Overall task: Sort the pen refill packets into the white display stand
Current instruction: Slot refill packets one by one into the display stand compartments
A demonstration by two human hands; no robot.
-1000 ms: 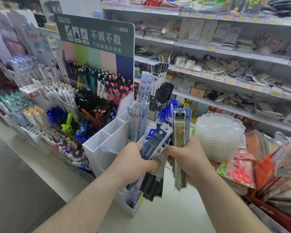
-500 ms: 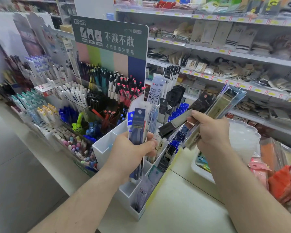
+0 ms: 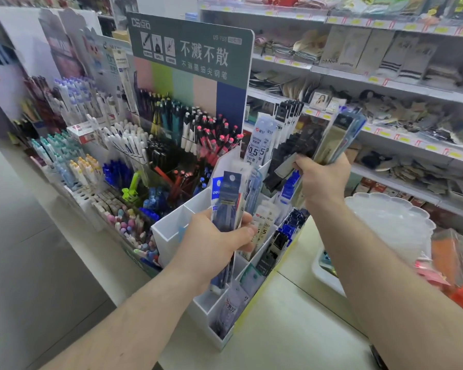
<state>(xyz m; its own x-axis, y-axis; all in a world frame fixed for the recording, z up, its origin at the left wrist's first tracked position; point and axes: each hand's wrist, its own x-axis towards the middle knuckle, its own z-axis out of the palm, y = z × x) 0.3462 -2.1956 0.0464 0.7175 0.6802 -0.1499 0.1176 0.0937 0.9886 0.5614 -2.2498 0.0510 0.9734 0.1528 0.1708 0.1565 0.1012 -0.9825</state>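
shop shelves (image 3: 385, 84) run across the back, stacked with socks and small packaged goods behind yellow price tags. below them a pale counter (image 3: 292, 316) carries a white stand (image 3: 171, 231) split into compartments, several already holding refill packets upright.

left hand (image 3: 214, 244) hangs over the stand's near compartments, fingers and thumb curled round a bunch of blue packets (image 3: 226, 204) held upright, their lower ends reaching down toward a compartment just under the palm. right hand (image 3: 321, 180) is raised higher and further back, above the stand's far side, gripping a second bunch of packets (image 3: 334, 137), beige and clear, that fans up and away from the knuckles; dark packets stick out past its fingers toward the stand.

beyond the left hand stands a pen display (image 3: 187, 134) with a green signboard (image 3: 190, 52). to the right of the right forearm sits a stack of white scalloped trays (image 3: 390, 222), with orange packaging further out. grey floor (image 3: 24, 263) lies left of the left forearm.
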